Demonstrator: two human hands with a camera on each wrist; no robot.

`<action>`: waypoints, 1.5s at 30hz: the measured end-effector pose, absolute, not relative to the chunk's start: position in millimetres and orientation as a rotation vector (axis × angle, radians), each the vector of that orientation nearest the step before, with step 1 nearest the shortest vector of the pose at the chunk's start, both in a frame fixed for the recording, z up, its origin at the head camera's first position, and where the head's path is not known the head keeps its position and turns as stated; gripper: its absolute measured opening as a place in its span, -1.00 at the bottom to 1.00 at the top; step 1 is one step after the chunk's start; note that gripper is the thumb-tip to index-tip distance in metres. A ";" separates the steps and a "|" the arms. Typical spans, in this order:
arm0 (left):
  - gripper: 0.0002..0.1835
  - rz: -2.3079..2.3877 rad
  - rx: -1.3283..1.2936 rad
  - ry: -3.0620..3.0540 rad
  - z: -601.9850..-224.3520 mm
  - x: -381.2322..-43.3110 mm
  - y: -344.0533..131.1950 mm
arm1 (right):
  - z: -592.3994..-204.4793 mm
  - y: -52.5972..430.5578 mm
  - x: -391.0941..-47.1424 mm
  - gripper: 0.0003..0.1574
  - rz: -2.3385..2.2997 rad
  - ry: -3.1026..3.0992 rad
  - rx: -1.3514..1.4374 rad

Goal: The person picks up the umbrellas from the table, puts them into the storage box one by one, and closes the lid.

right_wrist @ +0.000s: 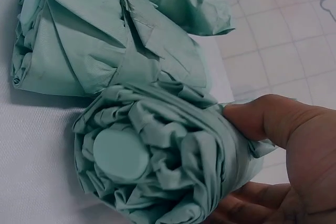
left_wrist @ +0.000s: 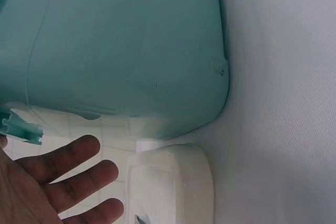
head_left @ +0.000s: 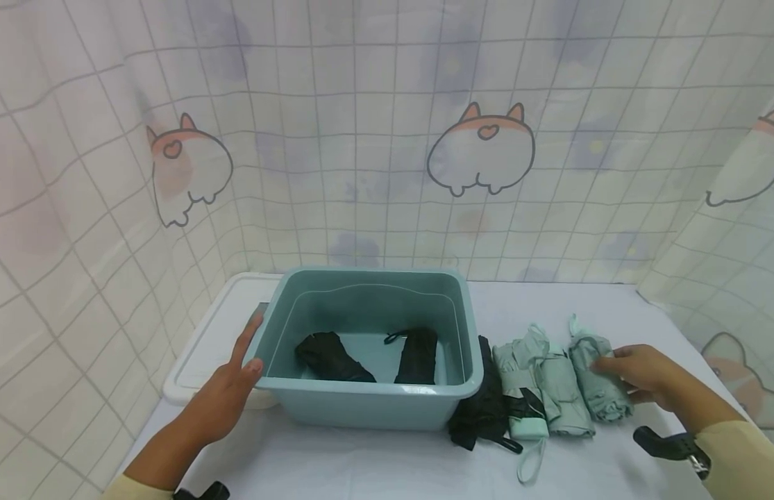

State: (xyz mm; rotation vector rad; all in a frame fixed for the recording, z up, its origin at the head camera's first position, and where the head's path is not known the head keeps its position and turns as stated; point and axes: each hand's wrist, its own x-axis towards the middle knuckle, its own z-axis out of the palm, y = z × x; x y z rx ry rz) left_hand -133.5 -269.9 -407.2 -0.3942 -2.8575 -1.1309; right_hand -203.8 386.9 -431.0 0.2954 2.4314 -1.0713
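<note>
Left hand: fingers extended at left side of bin, grip wide | Right hand: thumb and fingers curled, grip holds rolled green umbrella | Umbrella: right of bin, beside neighbouring green bundle

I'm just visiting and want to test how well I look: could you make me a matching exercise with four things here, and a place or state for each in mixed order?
Column one
1. Blue-green plastic tub
2. Left hand
3. Rightmost green folded umbrella
4. Grid-patterned curtain

Column two
A. In the grip of the right hand
B. Hanging behind the white-covered table
C. Has two black folded umbrellas inside
D. At the tub's left side, index finger extended

Right pairs: 1-C, 2-D, 3-A, 4-B
</note>
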 end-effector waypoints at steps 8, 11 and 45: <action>-0.33 -1.133 -0.392 -2.863 -404.8 -132.7 -269.1 | -427.6 403.5 -205.7 0.38 -1.172 2.354 0.284; -0.33 -1.134 -0.390 -2.863 -405.3 -133.0 -269.4 | -423.8 406.6 -205.5 0.39 -1.205 2.327 0.283; -0.33 -1.155 -0.377 -2.870 -406.9 -134.3 -270.1 | -392.6 388.1 -202.9 0.16 -1.448 2.279 0.141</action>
